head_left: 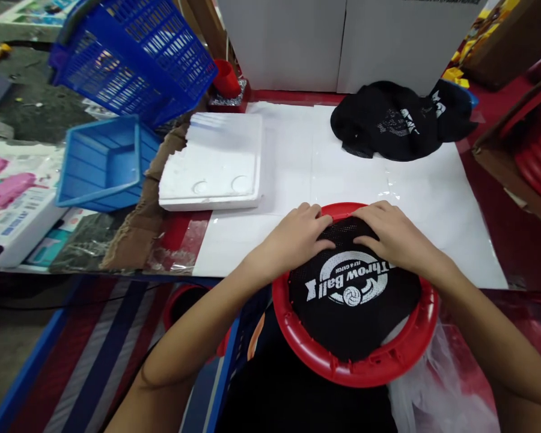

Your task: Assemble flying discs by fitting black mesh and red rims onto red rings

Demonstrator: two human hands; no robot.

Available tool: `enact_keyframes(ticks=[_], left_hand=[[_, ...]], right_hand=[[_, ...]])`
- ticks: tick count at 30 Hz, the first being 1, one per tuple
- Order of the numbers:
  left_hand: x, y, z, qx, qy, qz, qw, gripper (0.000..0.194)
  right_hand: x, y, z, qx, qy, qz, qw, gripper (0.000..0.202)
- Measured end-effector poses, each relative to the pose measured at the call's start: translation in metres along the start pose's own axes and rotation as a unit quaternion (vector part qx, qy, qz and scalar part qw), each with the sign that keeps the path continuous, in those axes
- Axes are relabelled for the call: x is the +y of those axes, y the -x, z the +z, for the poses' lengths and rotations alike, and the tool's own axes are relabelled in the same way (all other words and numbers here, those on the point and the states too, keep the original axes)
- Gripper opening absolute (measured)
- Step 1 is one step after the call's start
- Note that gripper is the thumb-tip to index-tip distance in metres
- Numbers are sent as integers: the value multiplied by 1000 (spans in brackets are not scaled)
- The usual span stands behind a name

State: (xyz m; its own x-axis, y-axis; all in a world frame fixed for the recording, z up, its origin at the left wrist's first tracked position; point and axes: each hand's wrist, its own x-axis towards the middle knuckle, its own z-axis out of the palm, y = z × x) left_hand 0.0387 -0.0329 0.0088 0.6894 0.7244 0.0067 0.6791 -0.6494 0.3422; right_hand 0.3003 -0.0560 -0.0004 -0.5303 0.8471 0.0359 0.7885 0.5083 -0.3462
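Note:
A round red plastic ring [329, 364] leans on the near table edge, tilted toward my body. Black mesh fabric [342, 331] printed "Throw Ball" spans its inside, and the print appears upside down. A gap shows between fabric and ring at the lower right. My left hand [300, 237] grips the far rim at the upper left, thumb on the mesh. On the upper right of that rim, my right hand [390, 234] is closed likewise, with its thumb over the fabric. Beyond lies a pile of black printed mesh pieces [388, 123].
White sheeting [288, 156] covers the table. A white foam block [220, 159] lies at left, near a light blue basket [101, 162] and a tilted dark blue basket [139, 54]. Grey boxes [288, 45] stand behind. A carton of red rings [538, 150] is at right.

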Motion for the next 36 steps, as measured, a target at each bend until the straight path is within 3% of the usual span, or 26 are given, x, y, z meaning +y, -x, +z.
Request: enact_keyframes(ticks=[3, 7, 11, 14, 17, 21, 27, 32, 36], left_hand=[[-8, 2, -1, 36, 170, -31, 984, 15], [-17, 2, 1, 76, 276, -78, 955, 13], [-26, -4, 0, 46, 333, -110, 935, 17], [-33, -9, -2, 10, 363, -109, 925, 32], [-36, -11, 1, 24, 340, -91, 936, 28], [-37, -9, 9, 71, 263, -74, 959, 21], [-26, -13, 6, 44, 259, -48, 964, 21], [-12, -28, 5, 38, 167, -8, 985, 21], [-15, -34, 3, -6, 248, -28, 968, 19]], right_hand=[[5, -10, -1, 8, -56, 10, 998, 16], [4, -22, 1, 19, -153, 17, 988, 19], [6, -30, -1, 16, -213, 66, 975, 20], [6, -34, -3, -20, -197, 87, 976, 22], [-2, -35, -3, -43, -107, 90, 989, 22], [-11, -34, -4, -9, 68, 68, 995, 31], [14, -45, -9, -65, -107, 89, 988, 20], [19, -48, -2, -49, -206, 61, 975, 17], [9, -43, 6, -13, -220, 74, 973, 14]])
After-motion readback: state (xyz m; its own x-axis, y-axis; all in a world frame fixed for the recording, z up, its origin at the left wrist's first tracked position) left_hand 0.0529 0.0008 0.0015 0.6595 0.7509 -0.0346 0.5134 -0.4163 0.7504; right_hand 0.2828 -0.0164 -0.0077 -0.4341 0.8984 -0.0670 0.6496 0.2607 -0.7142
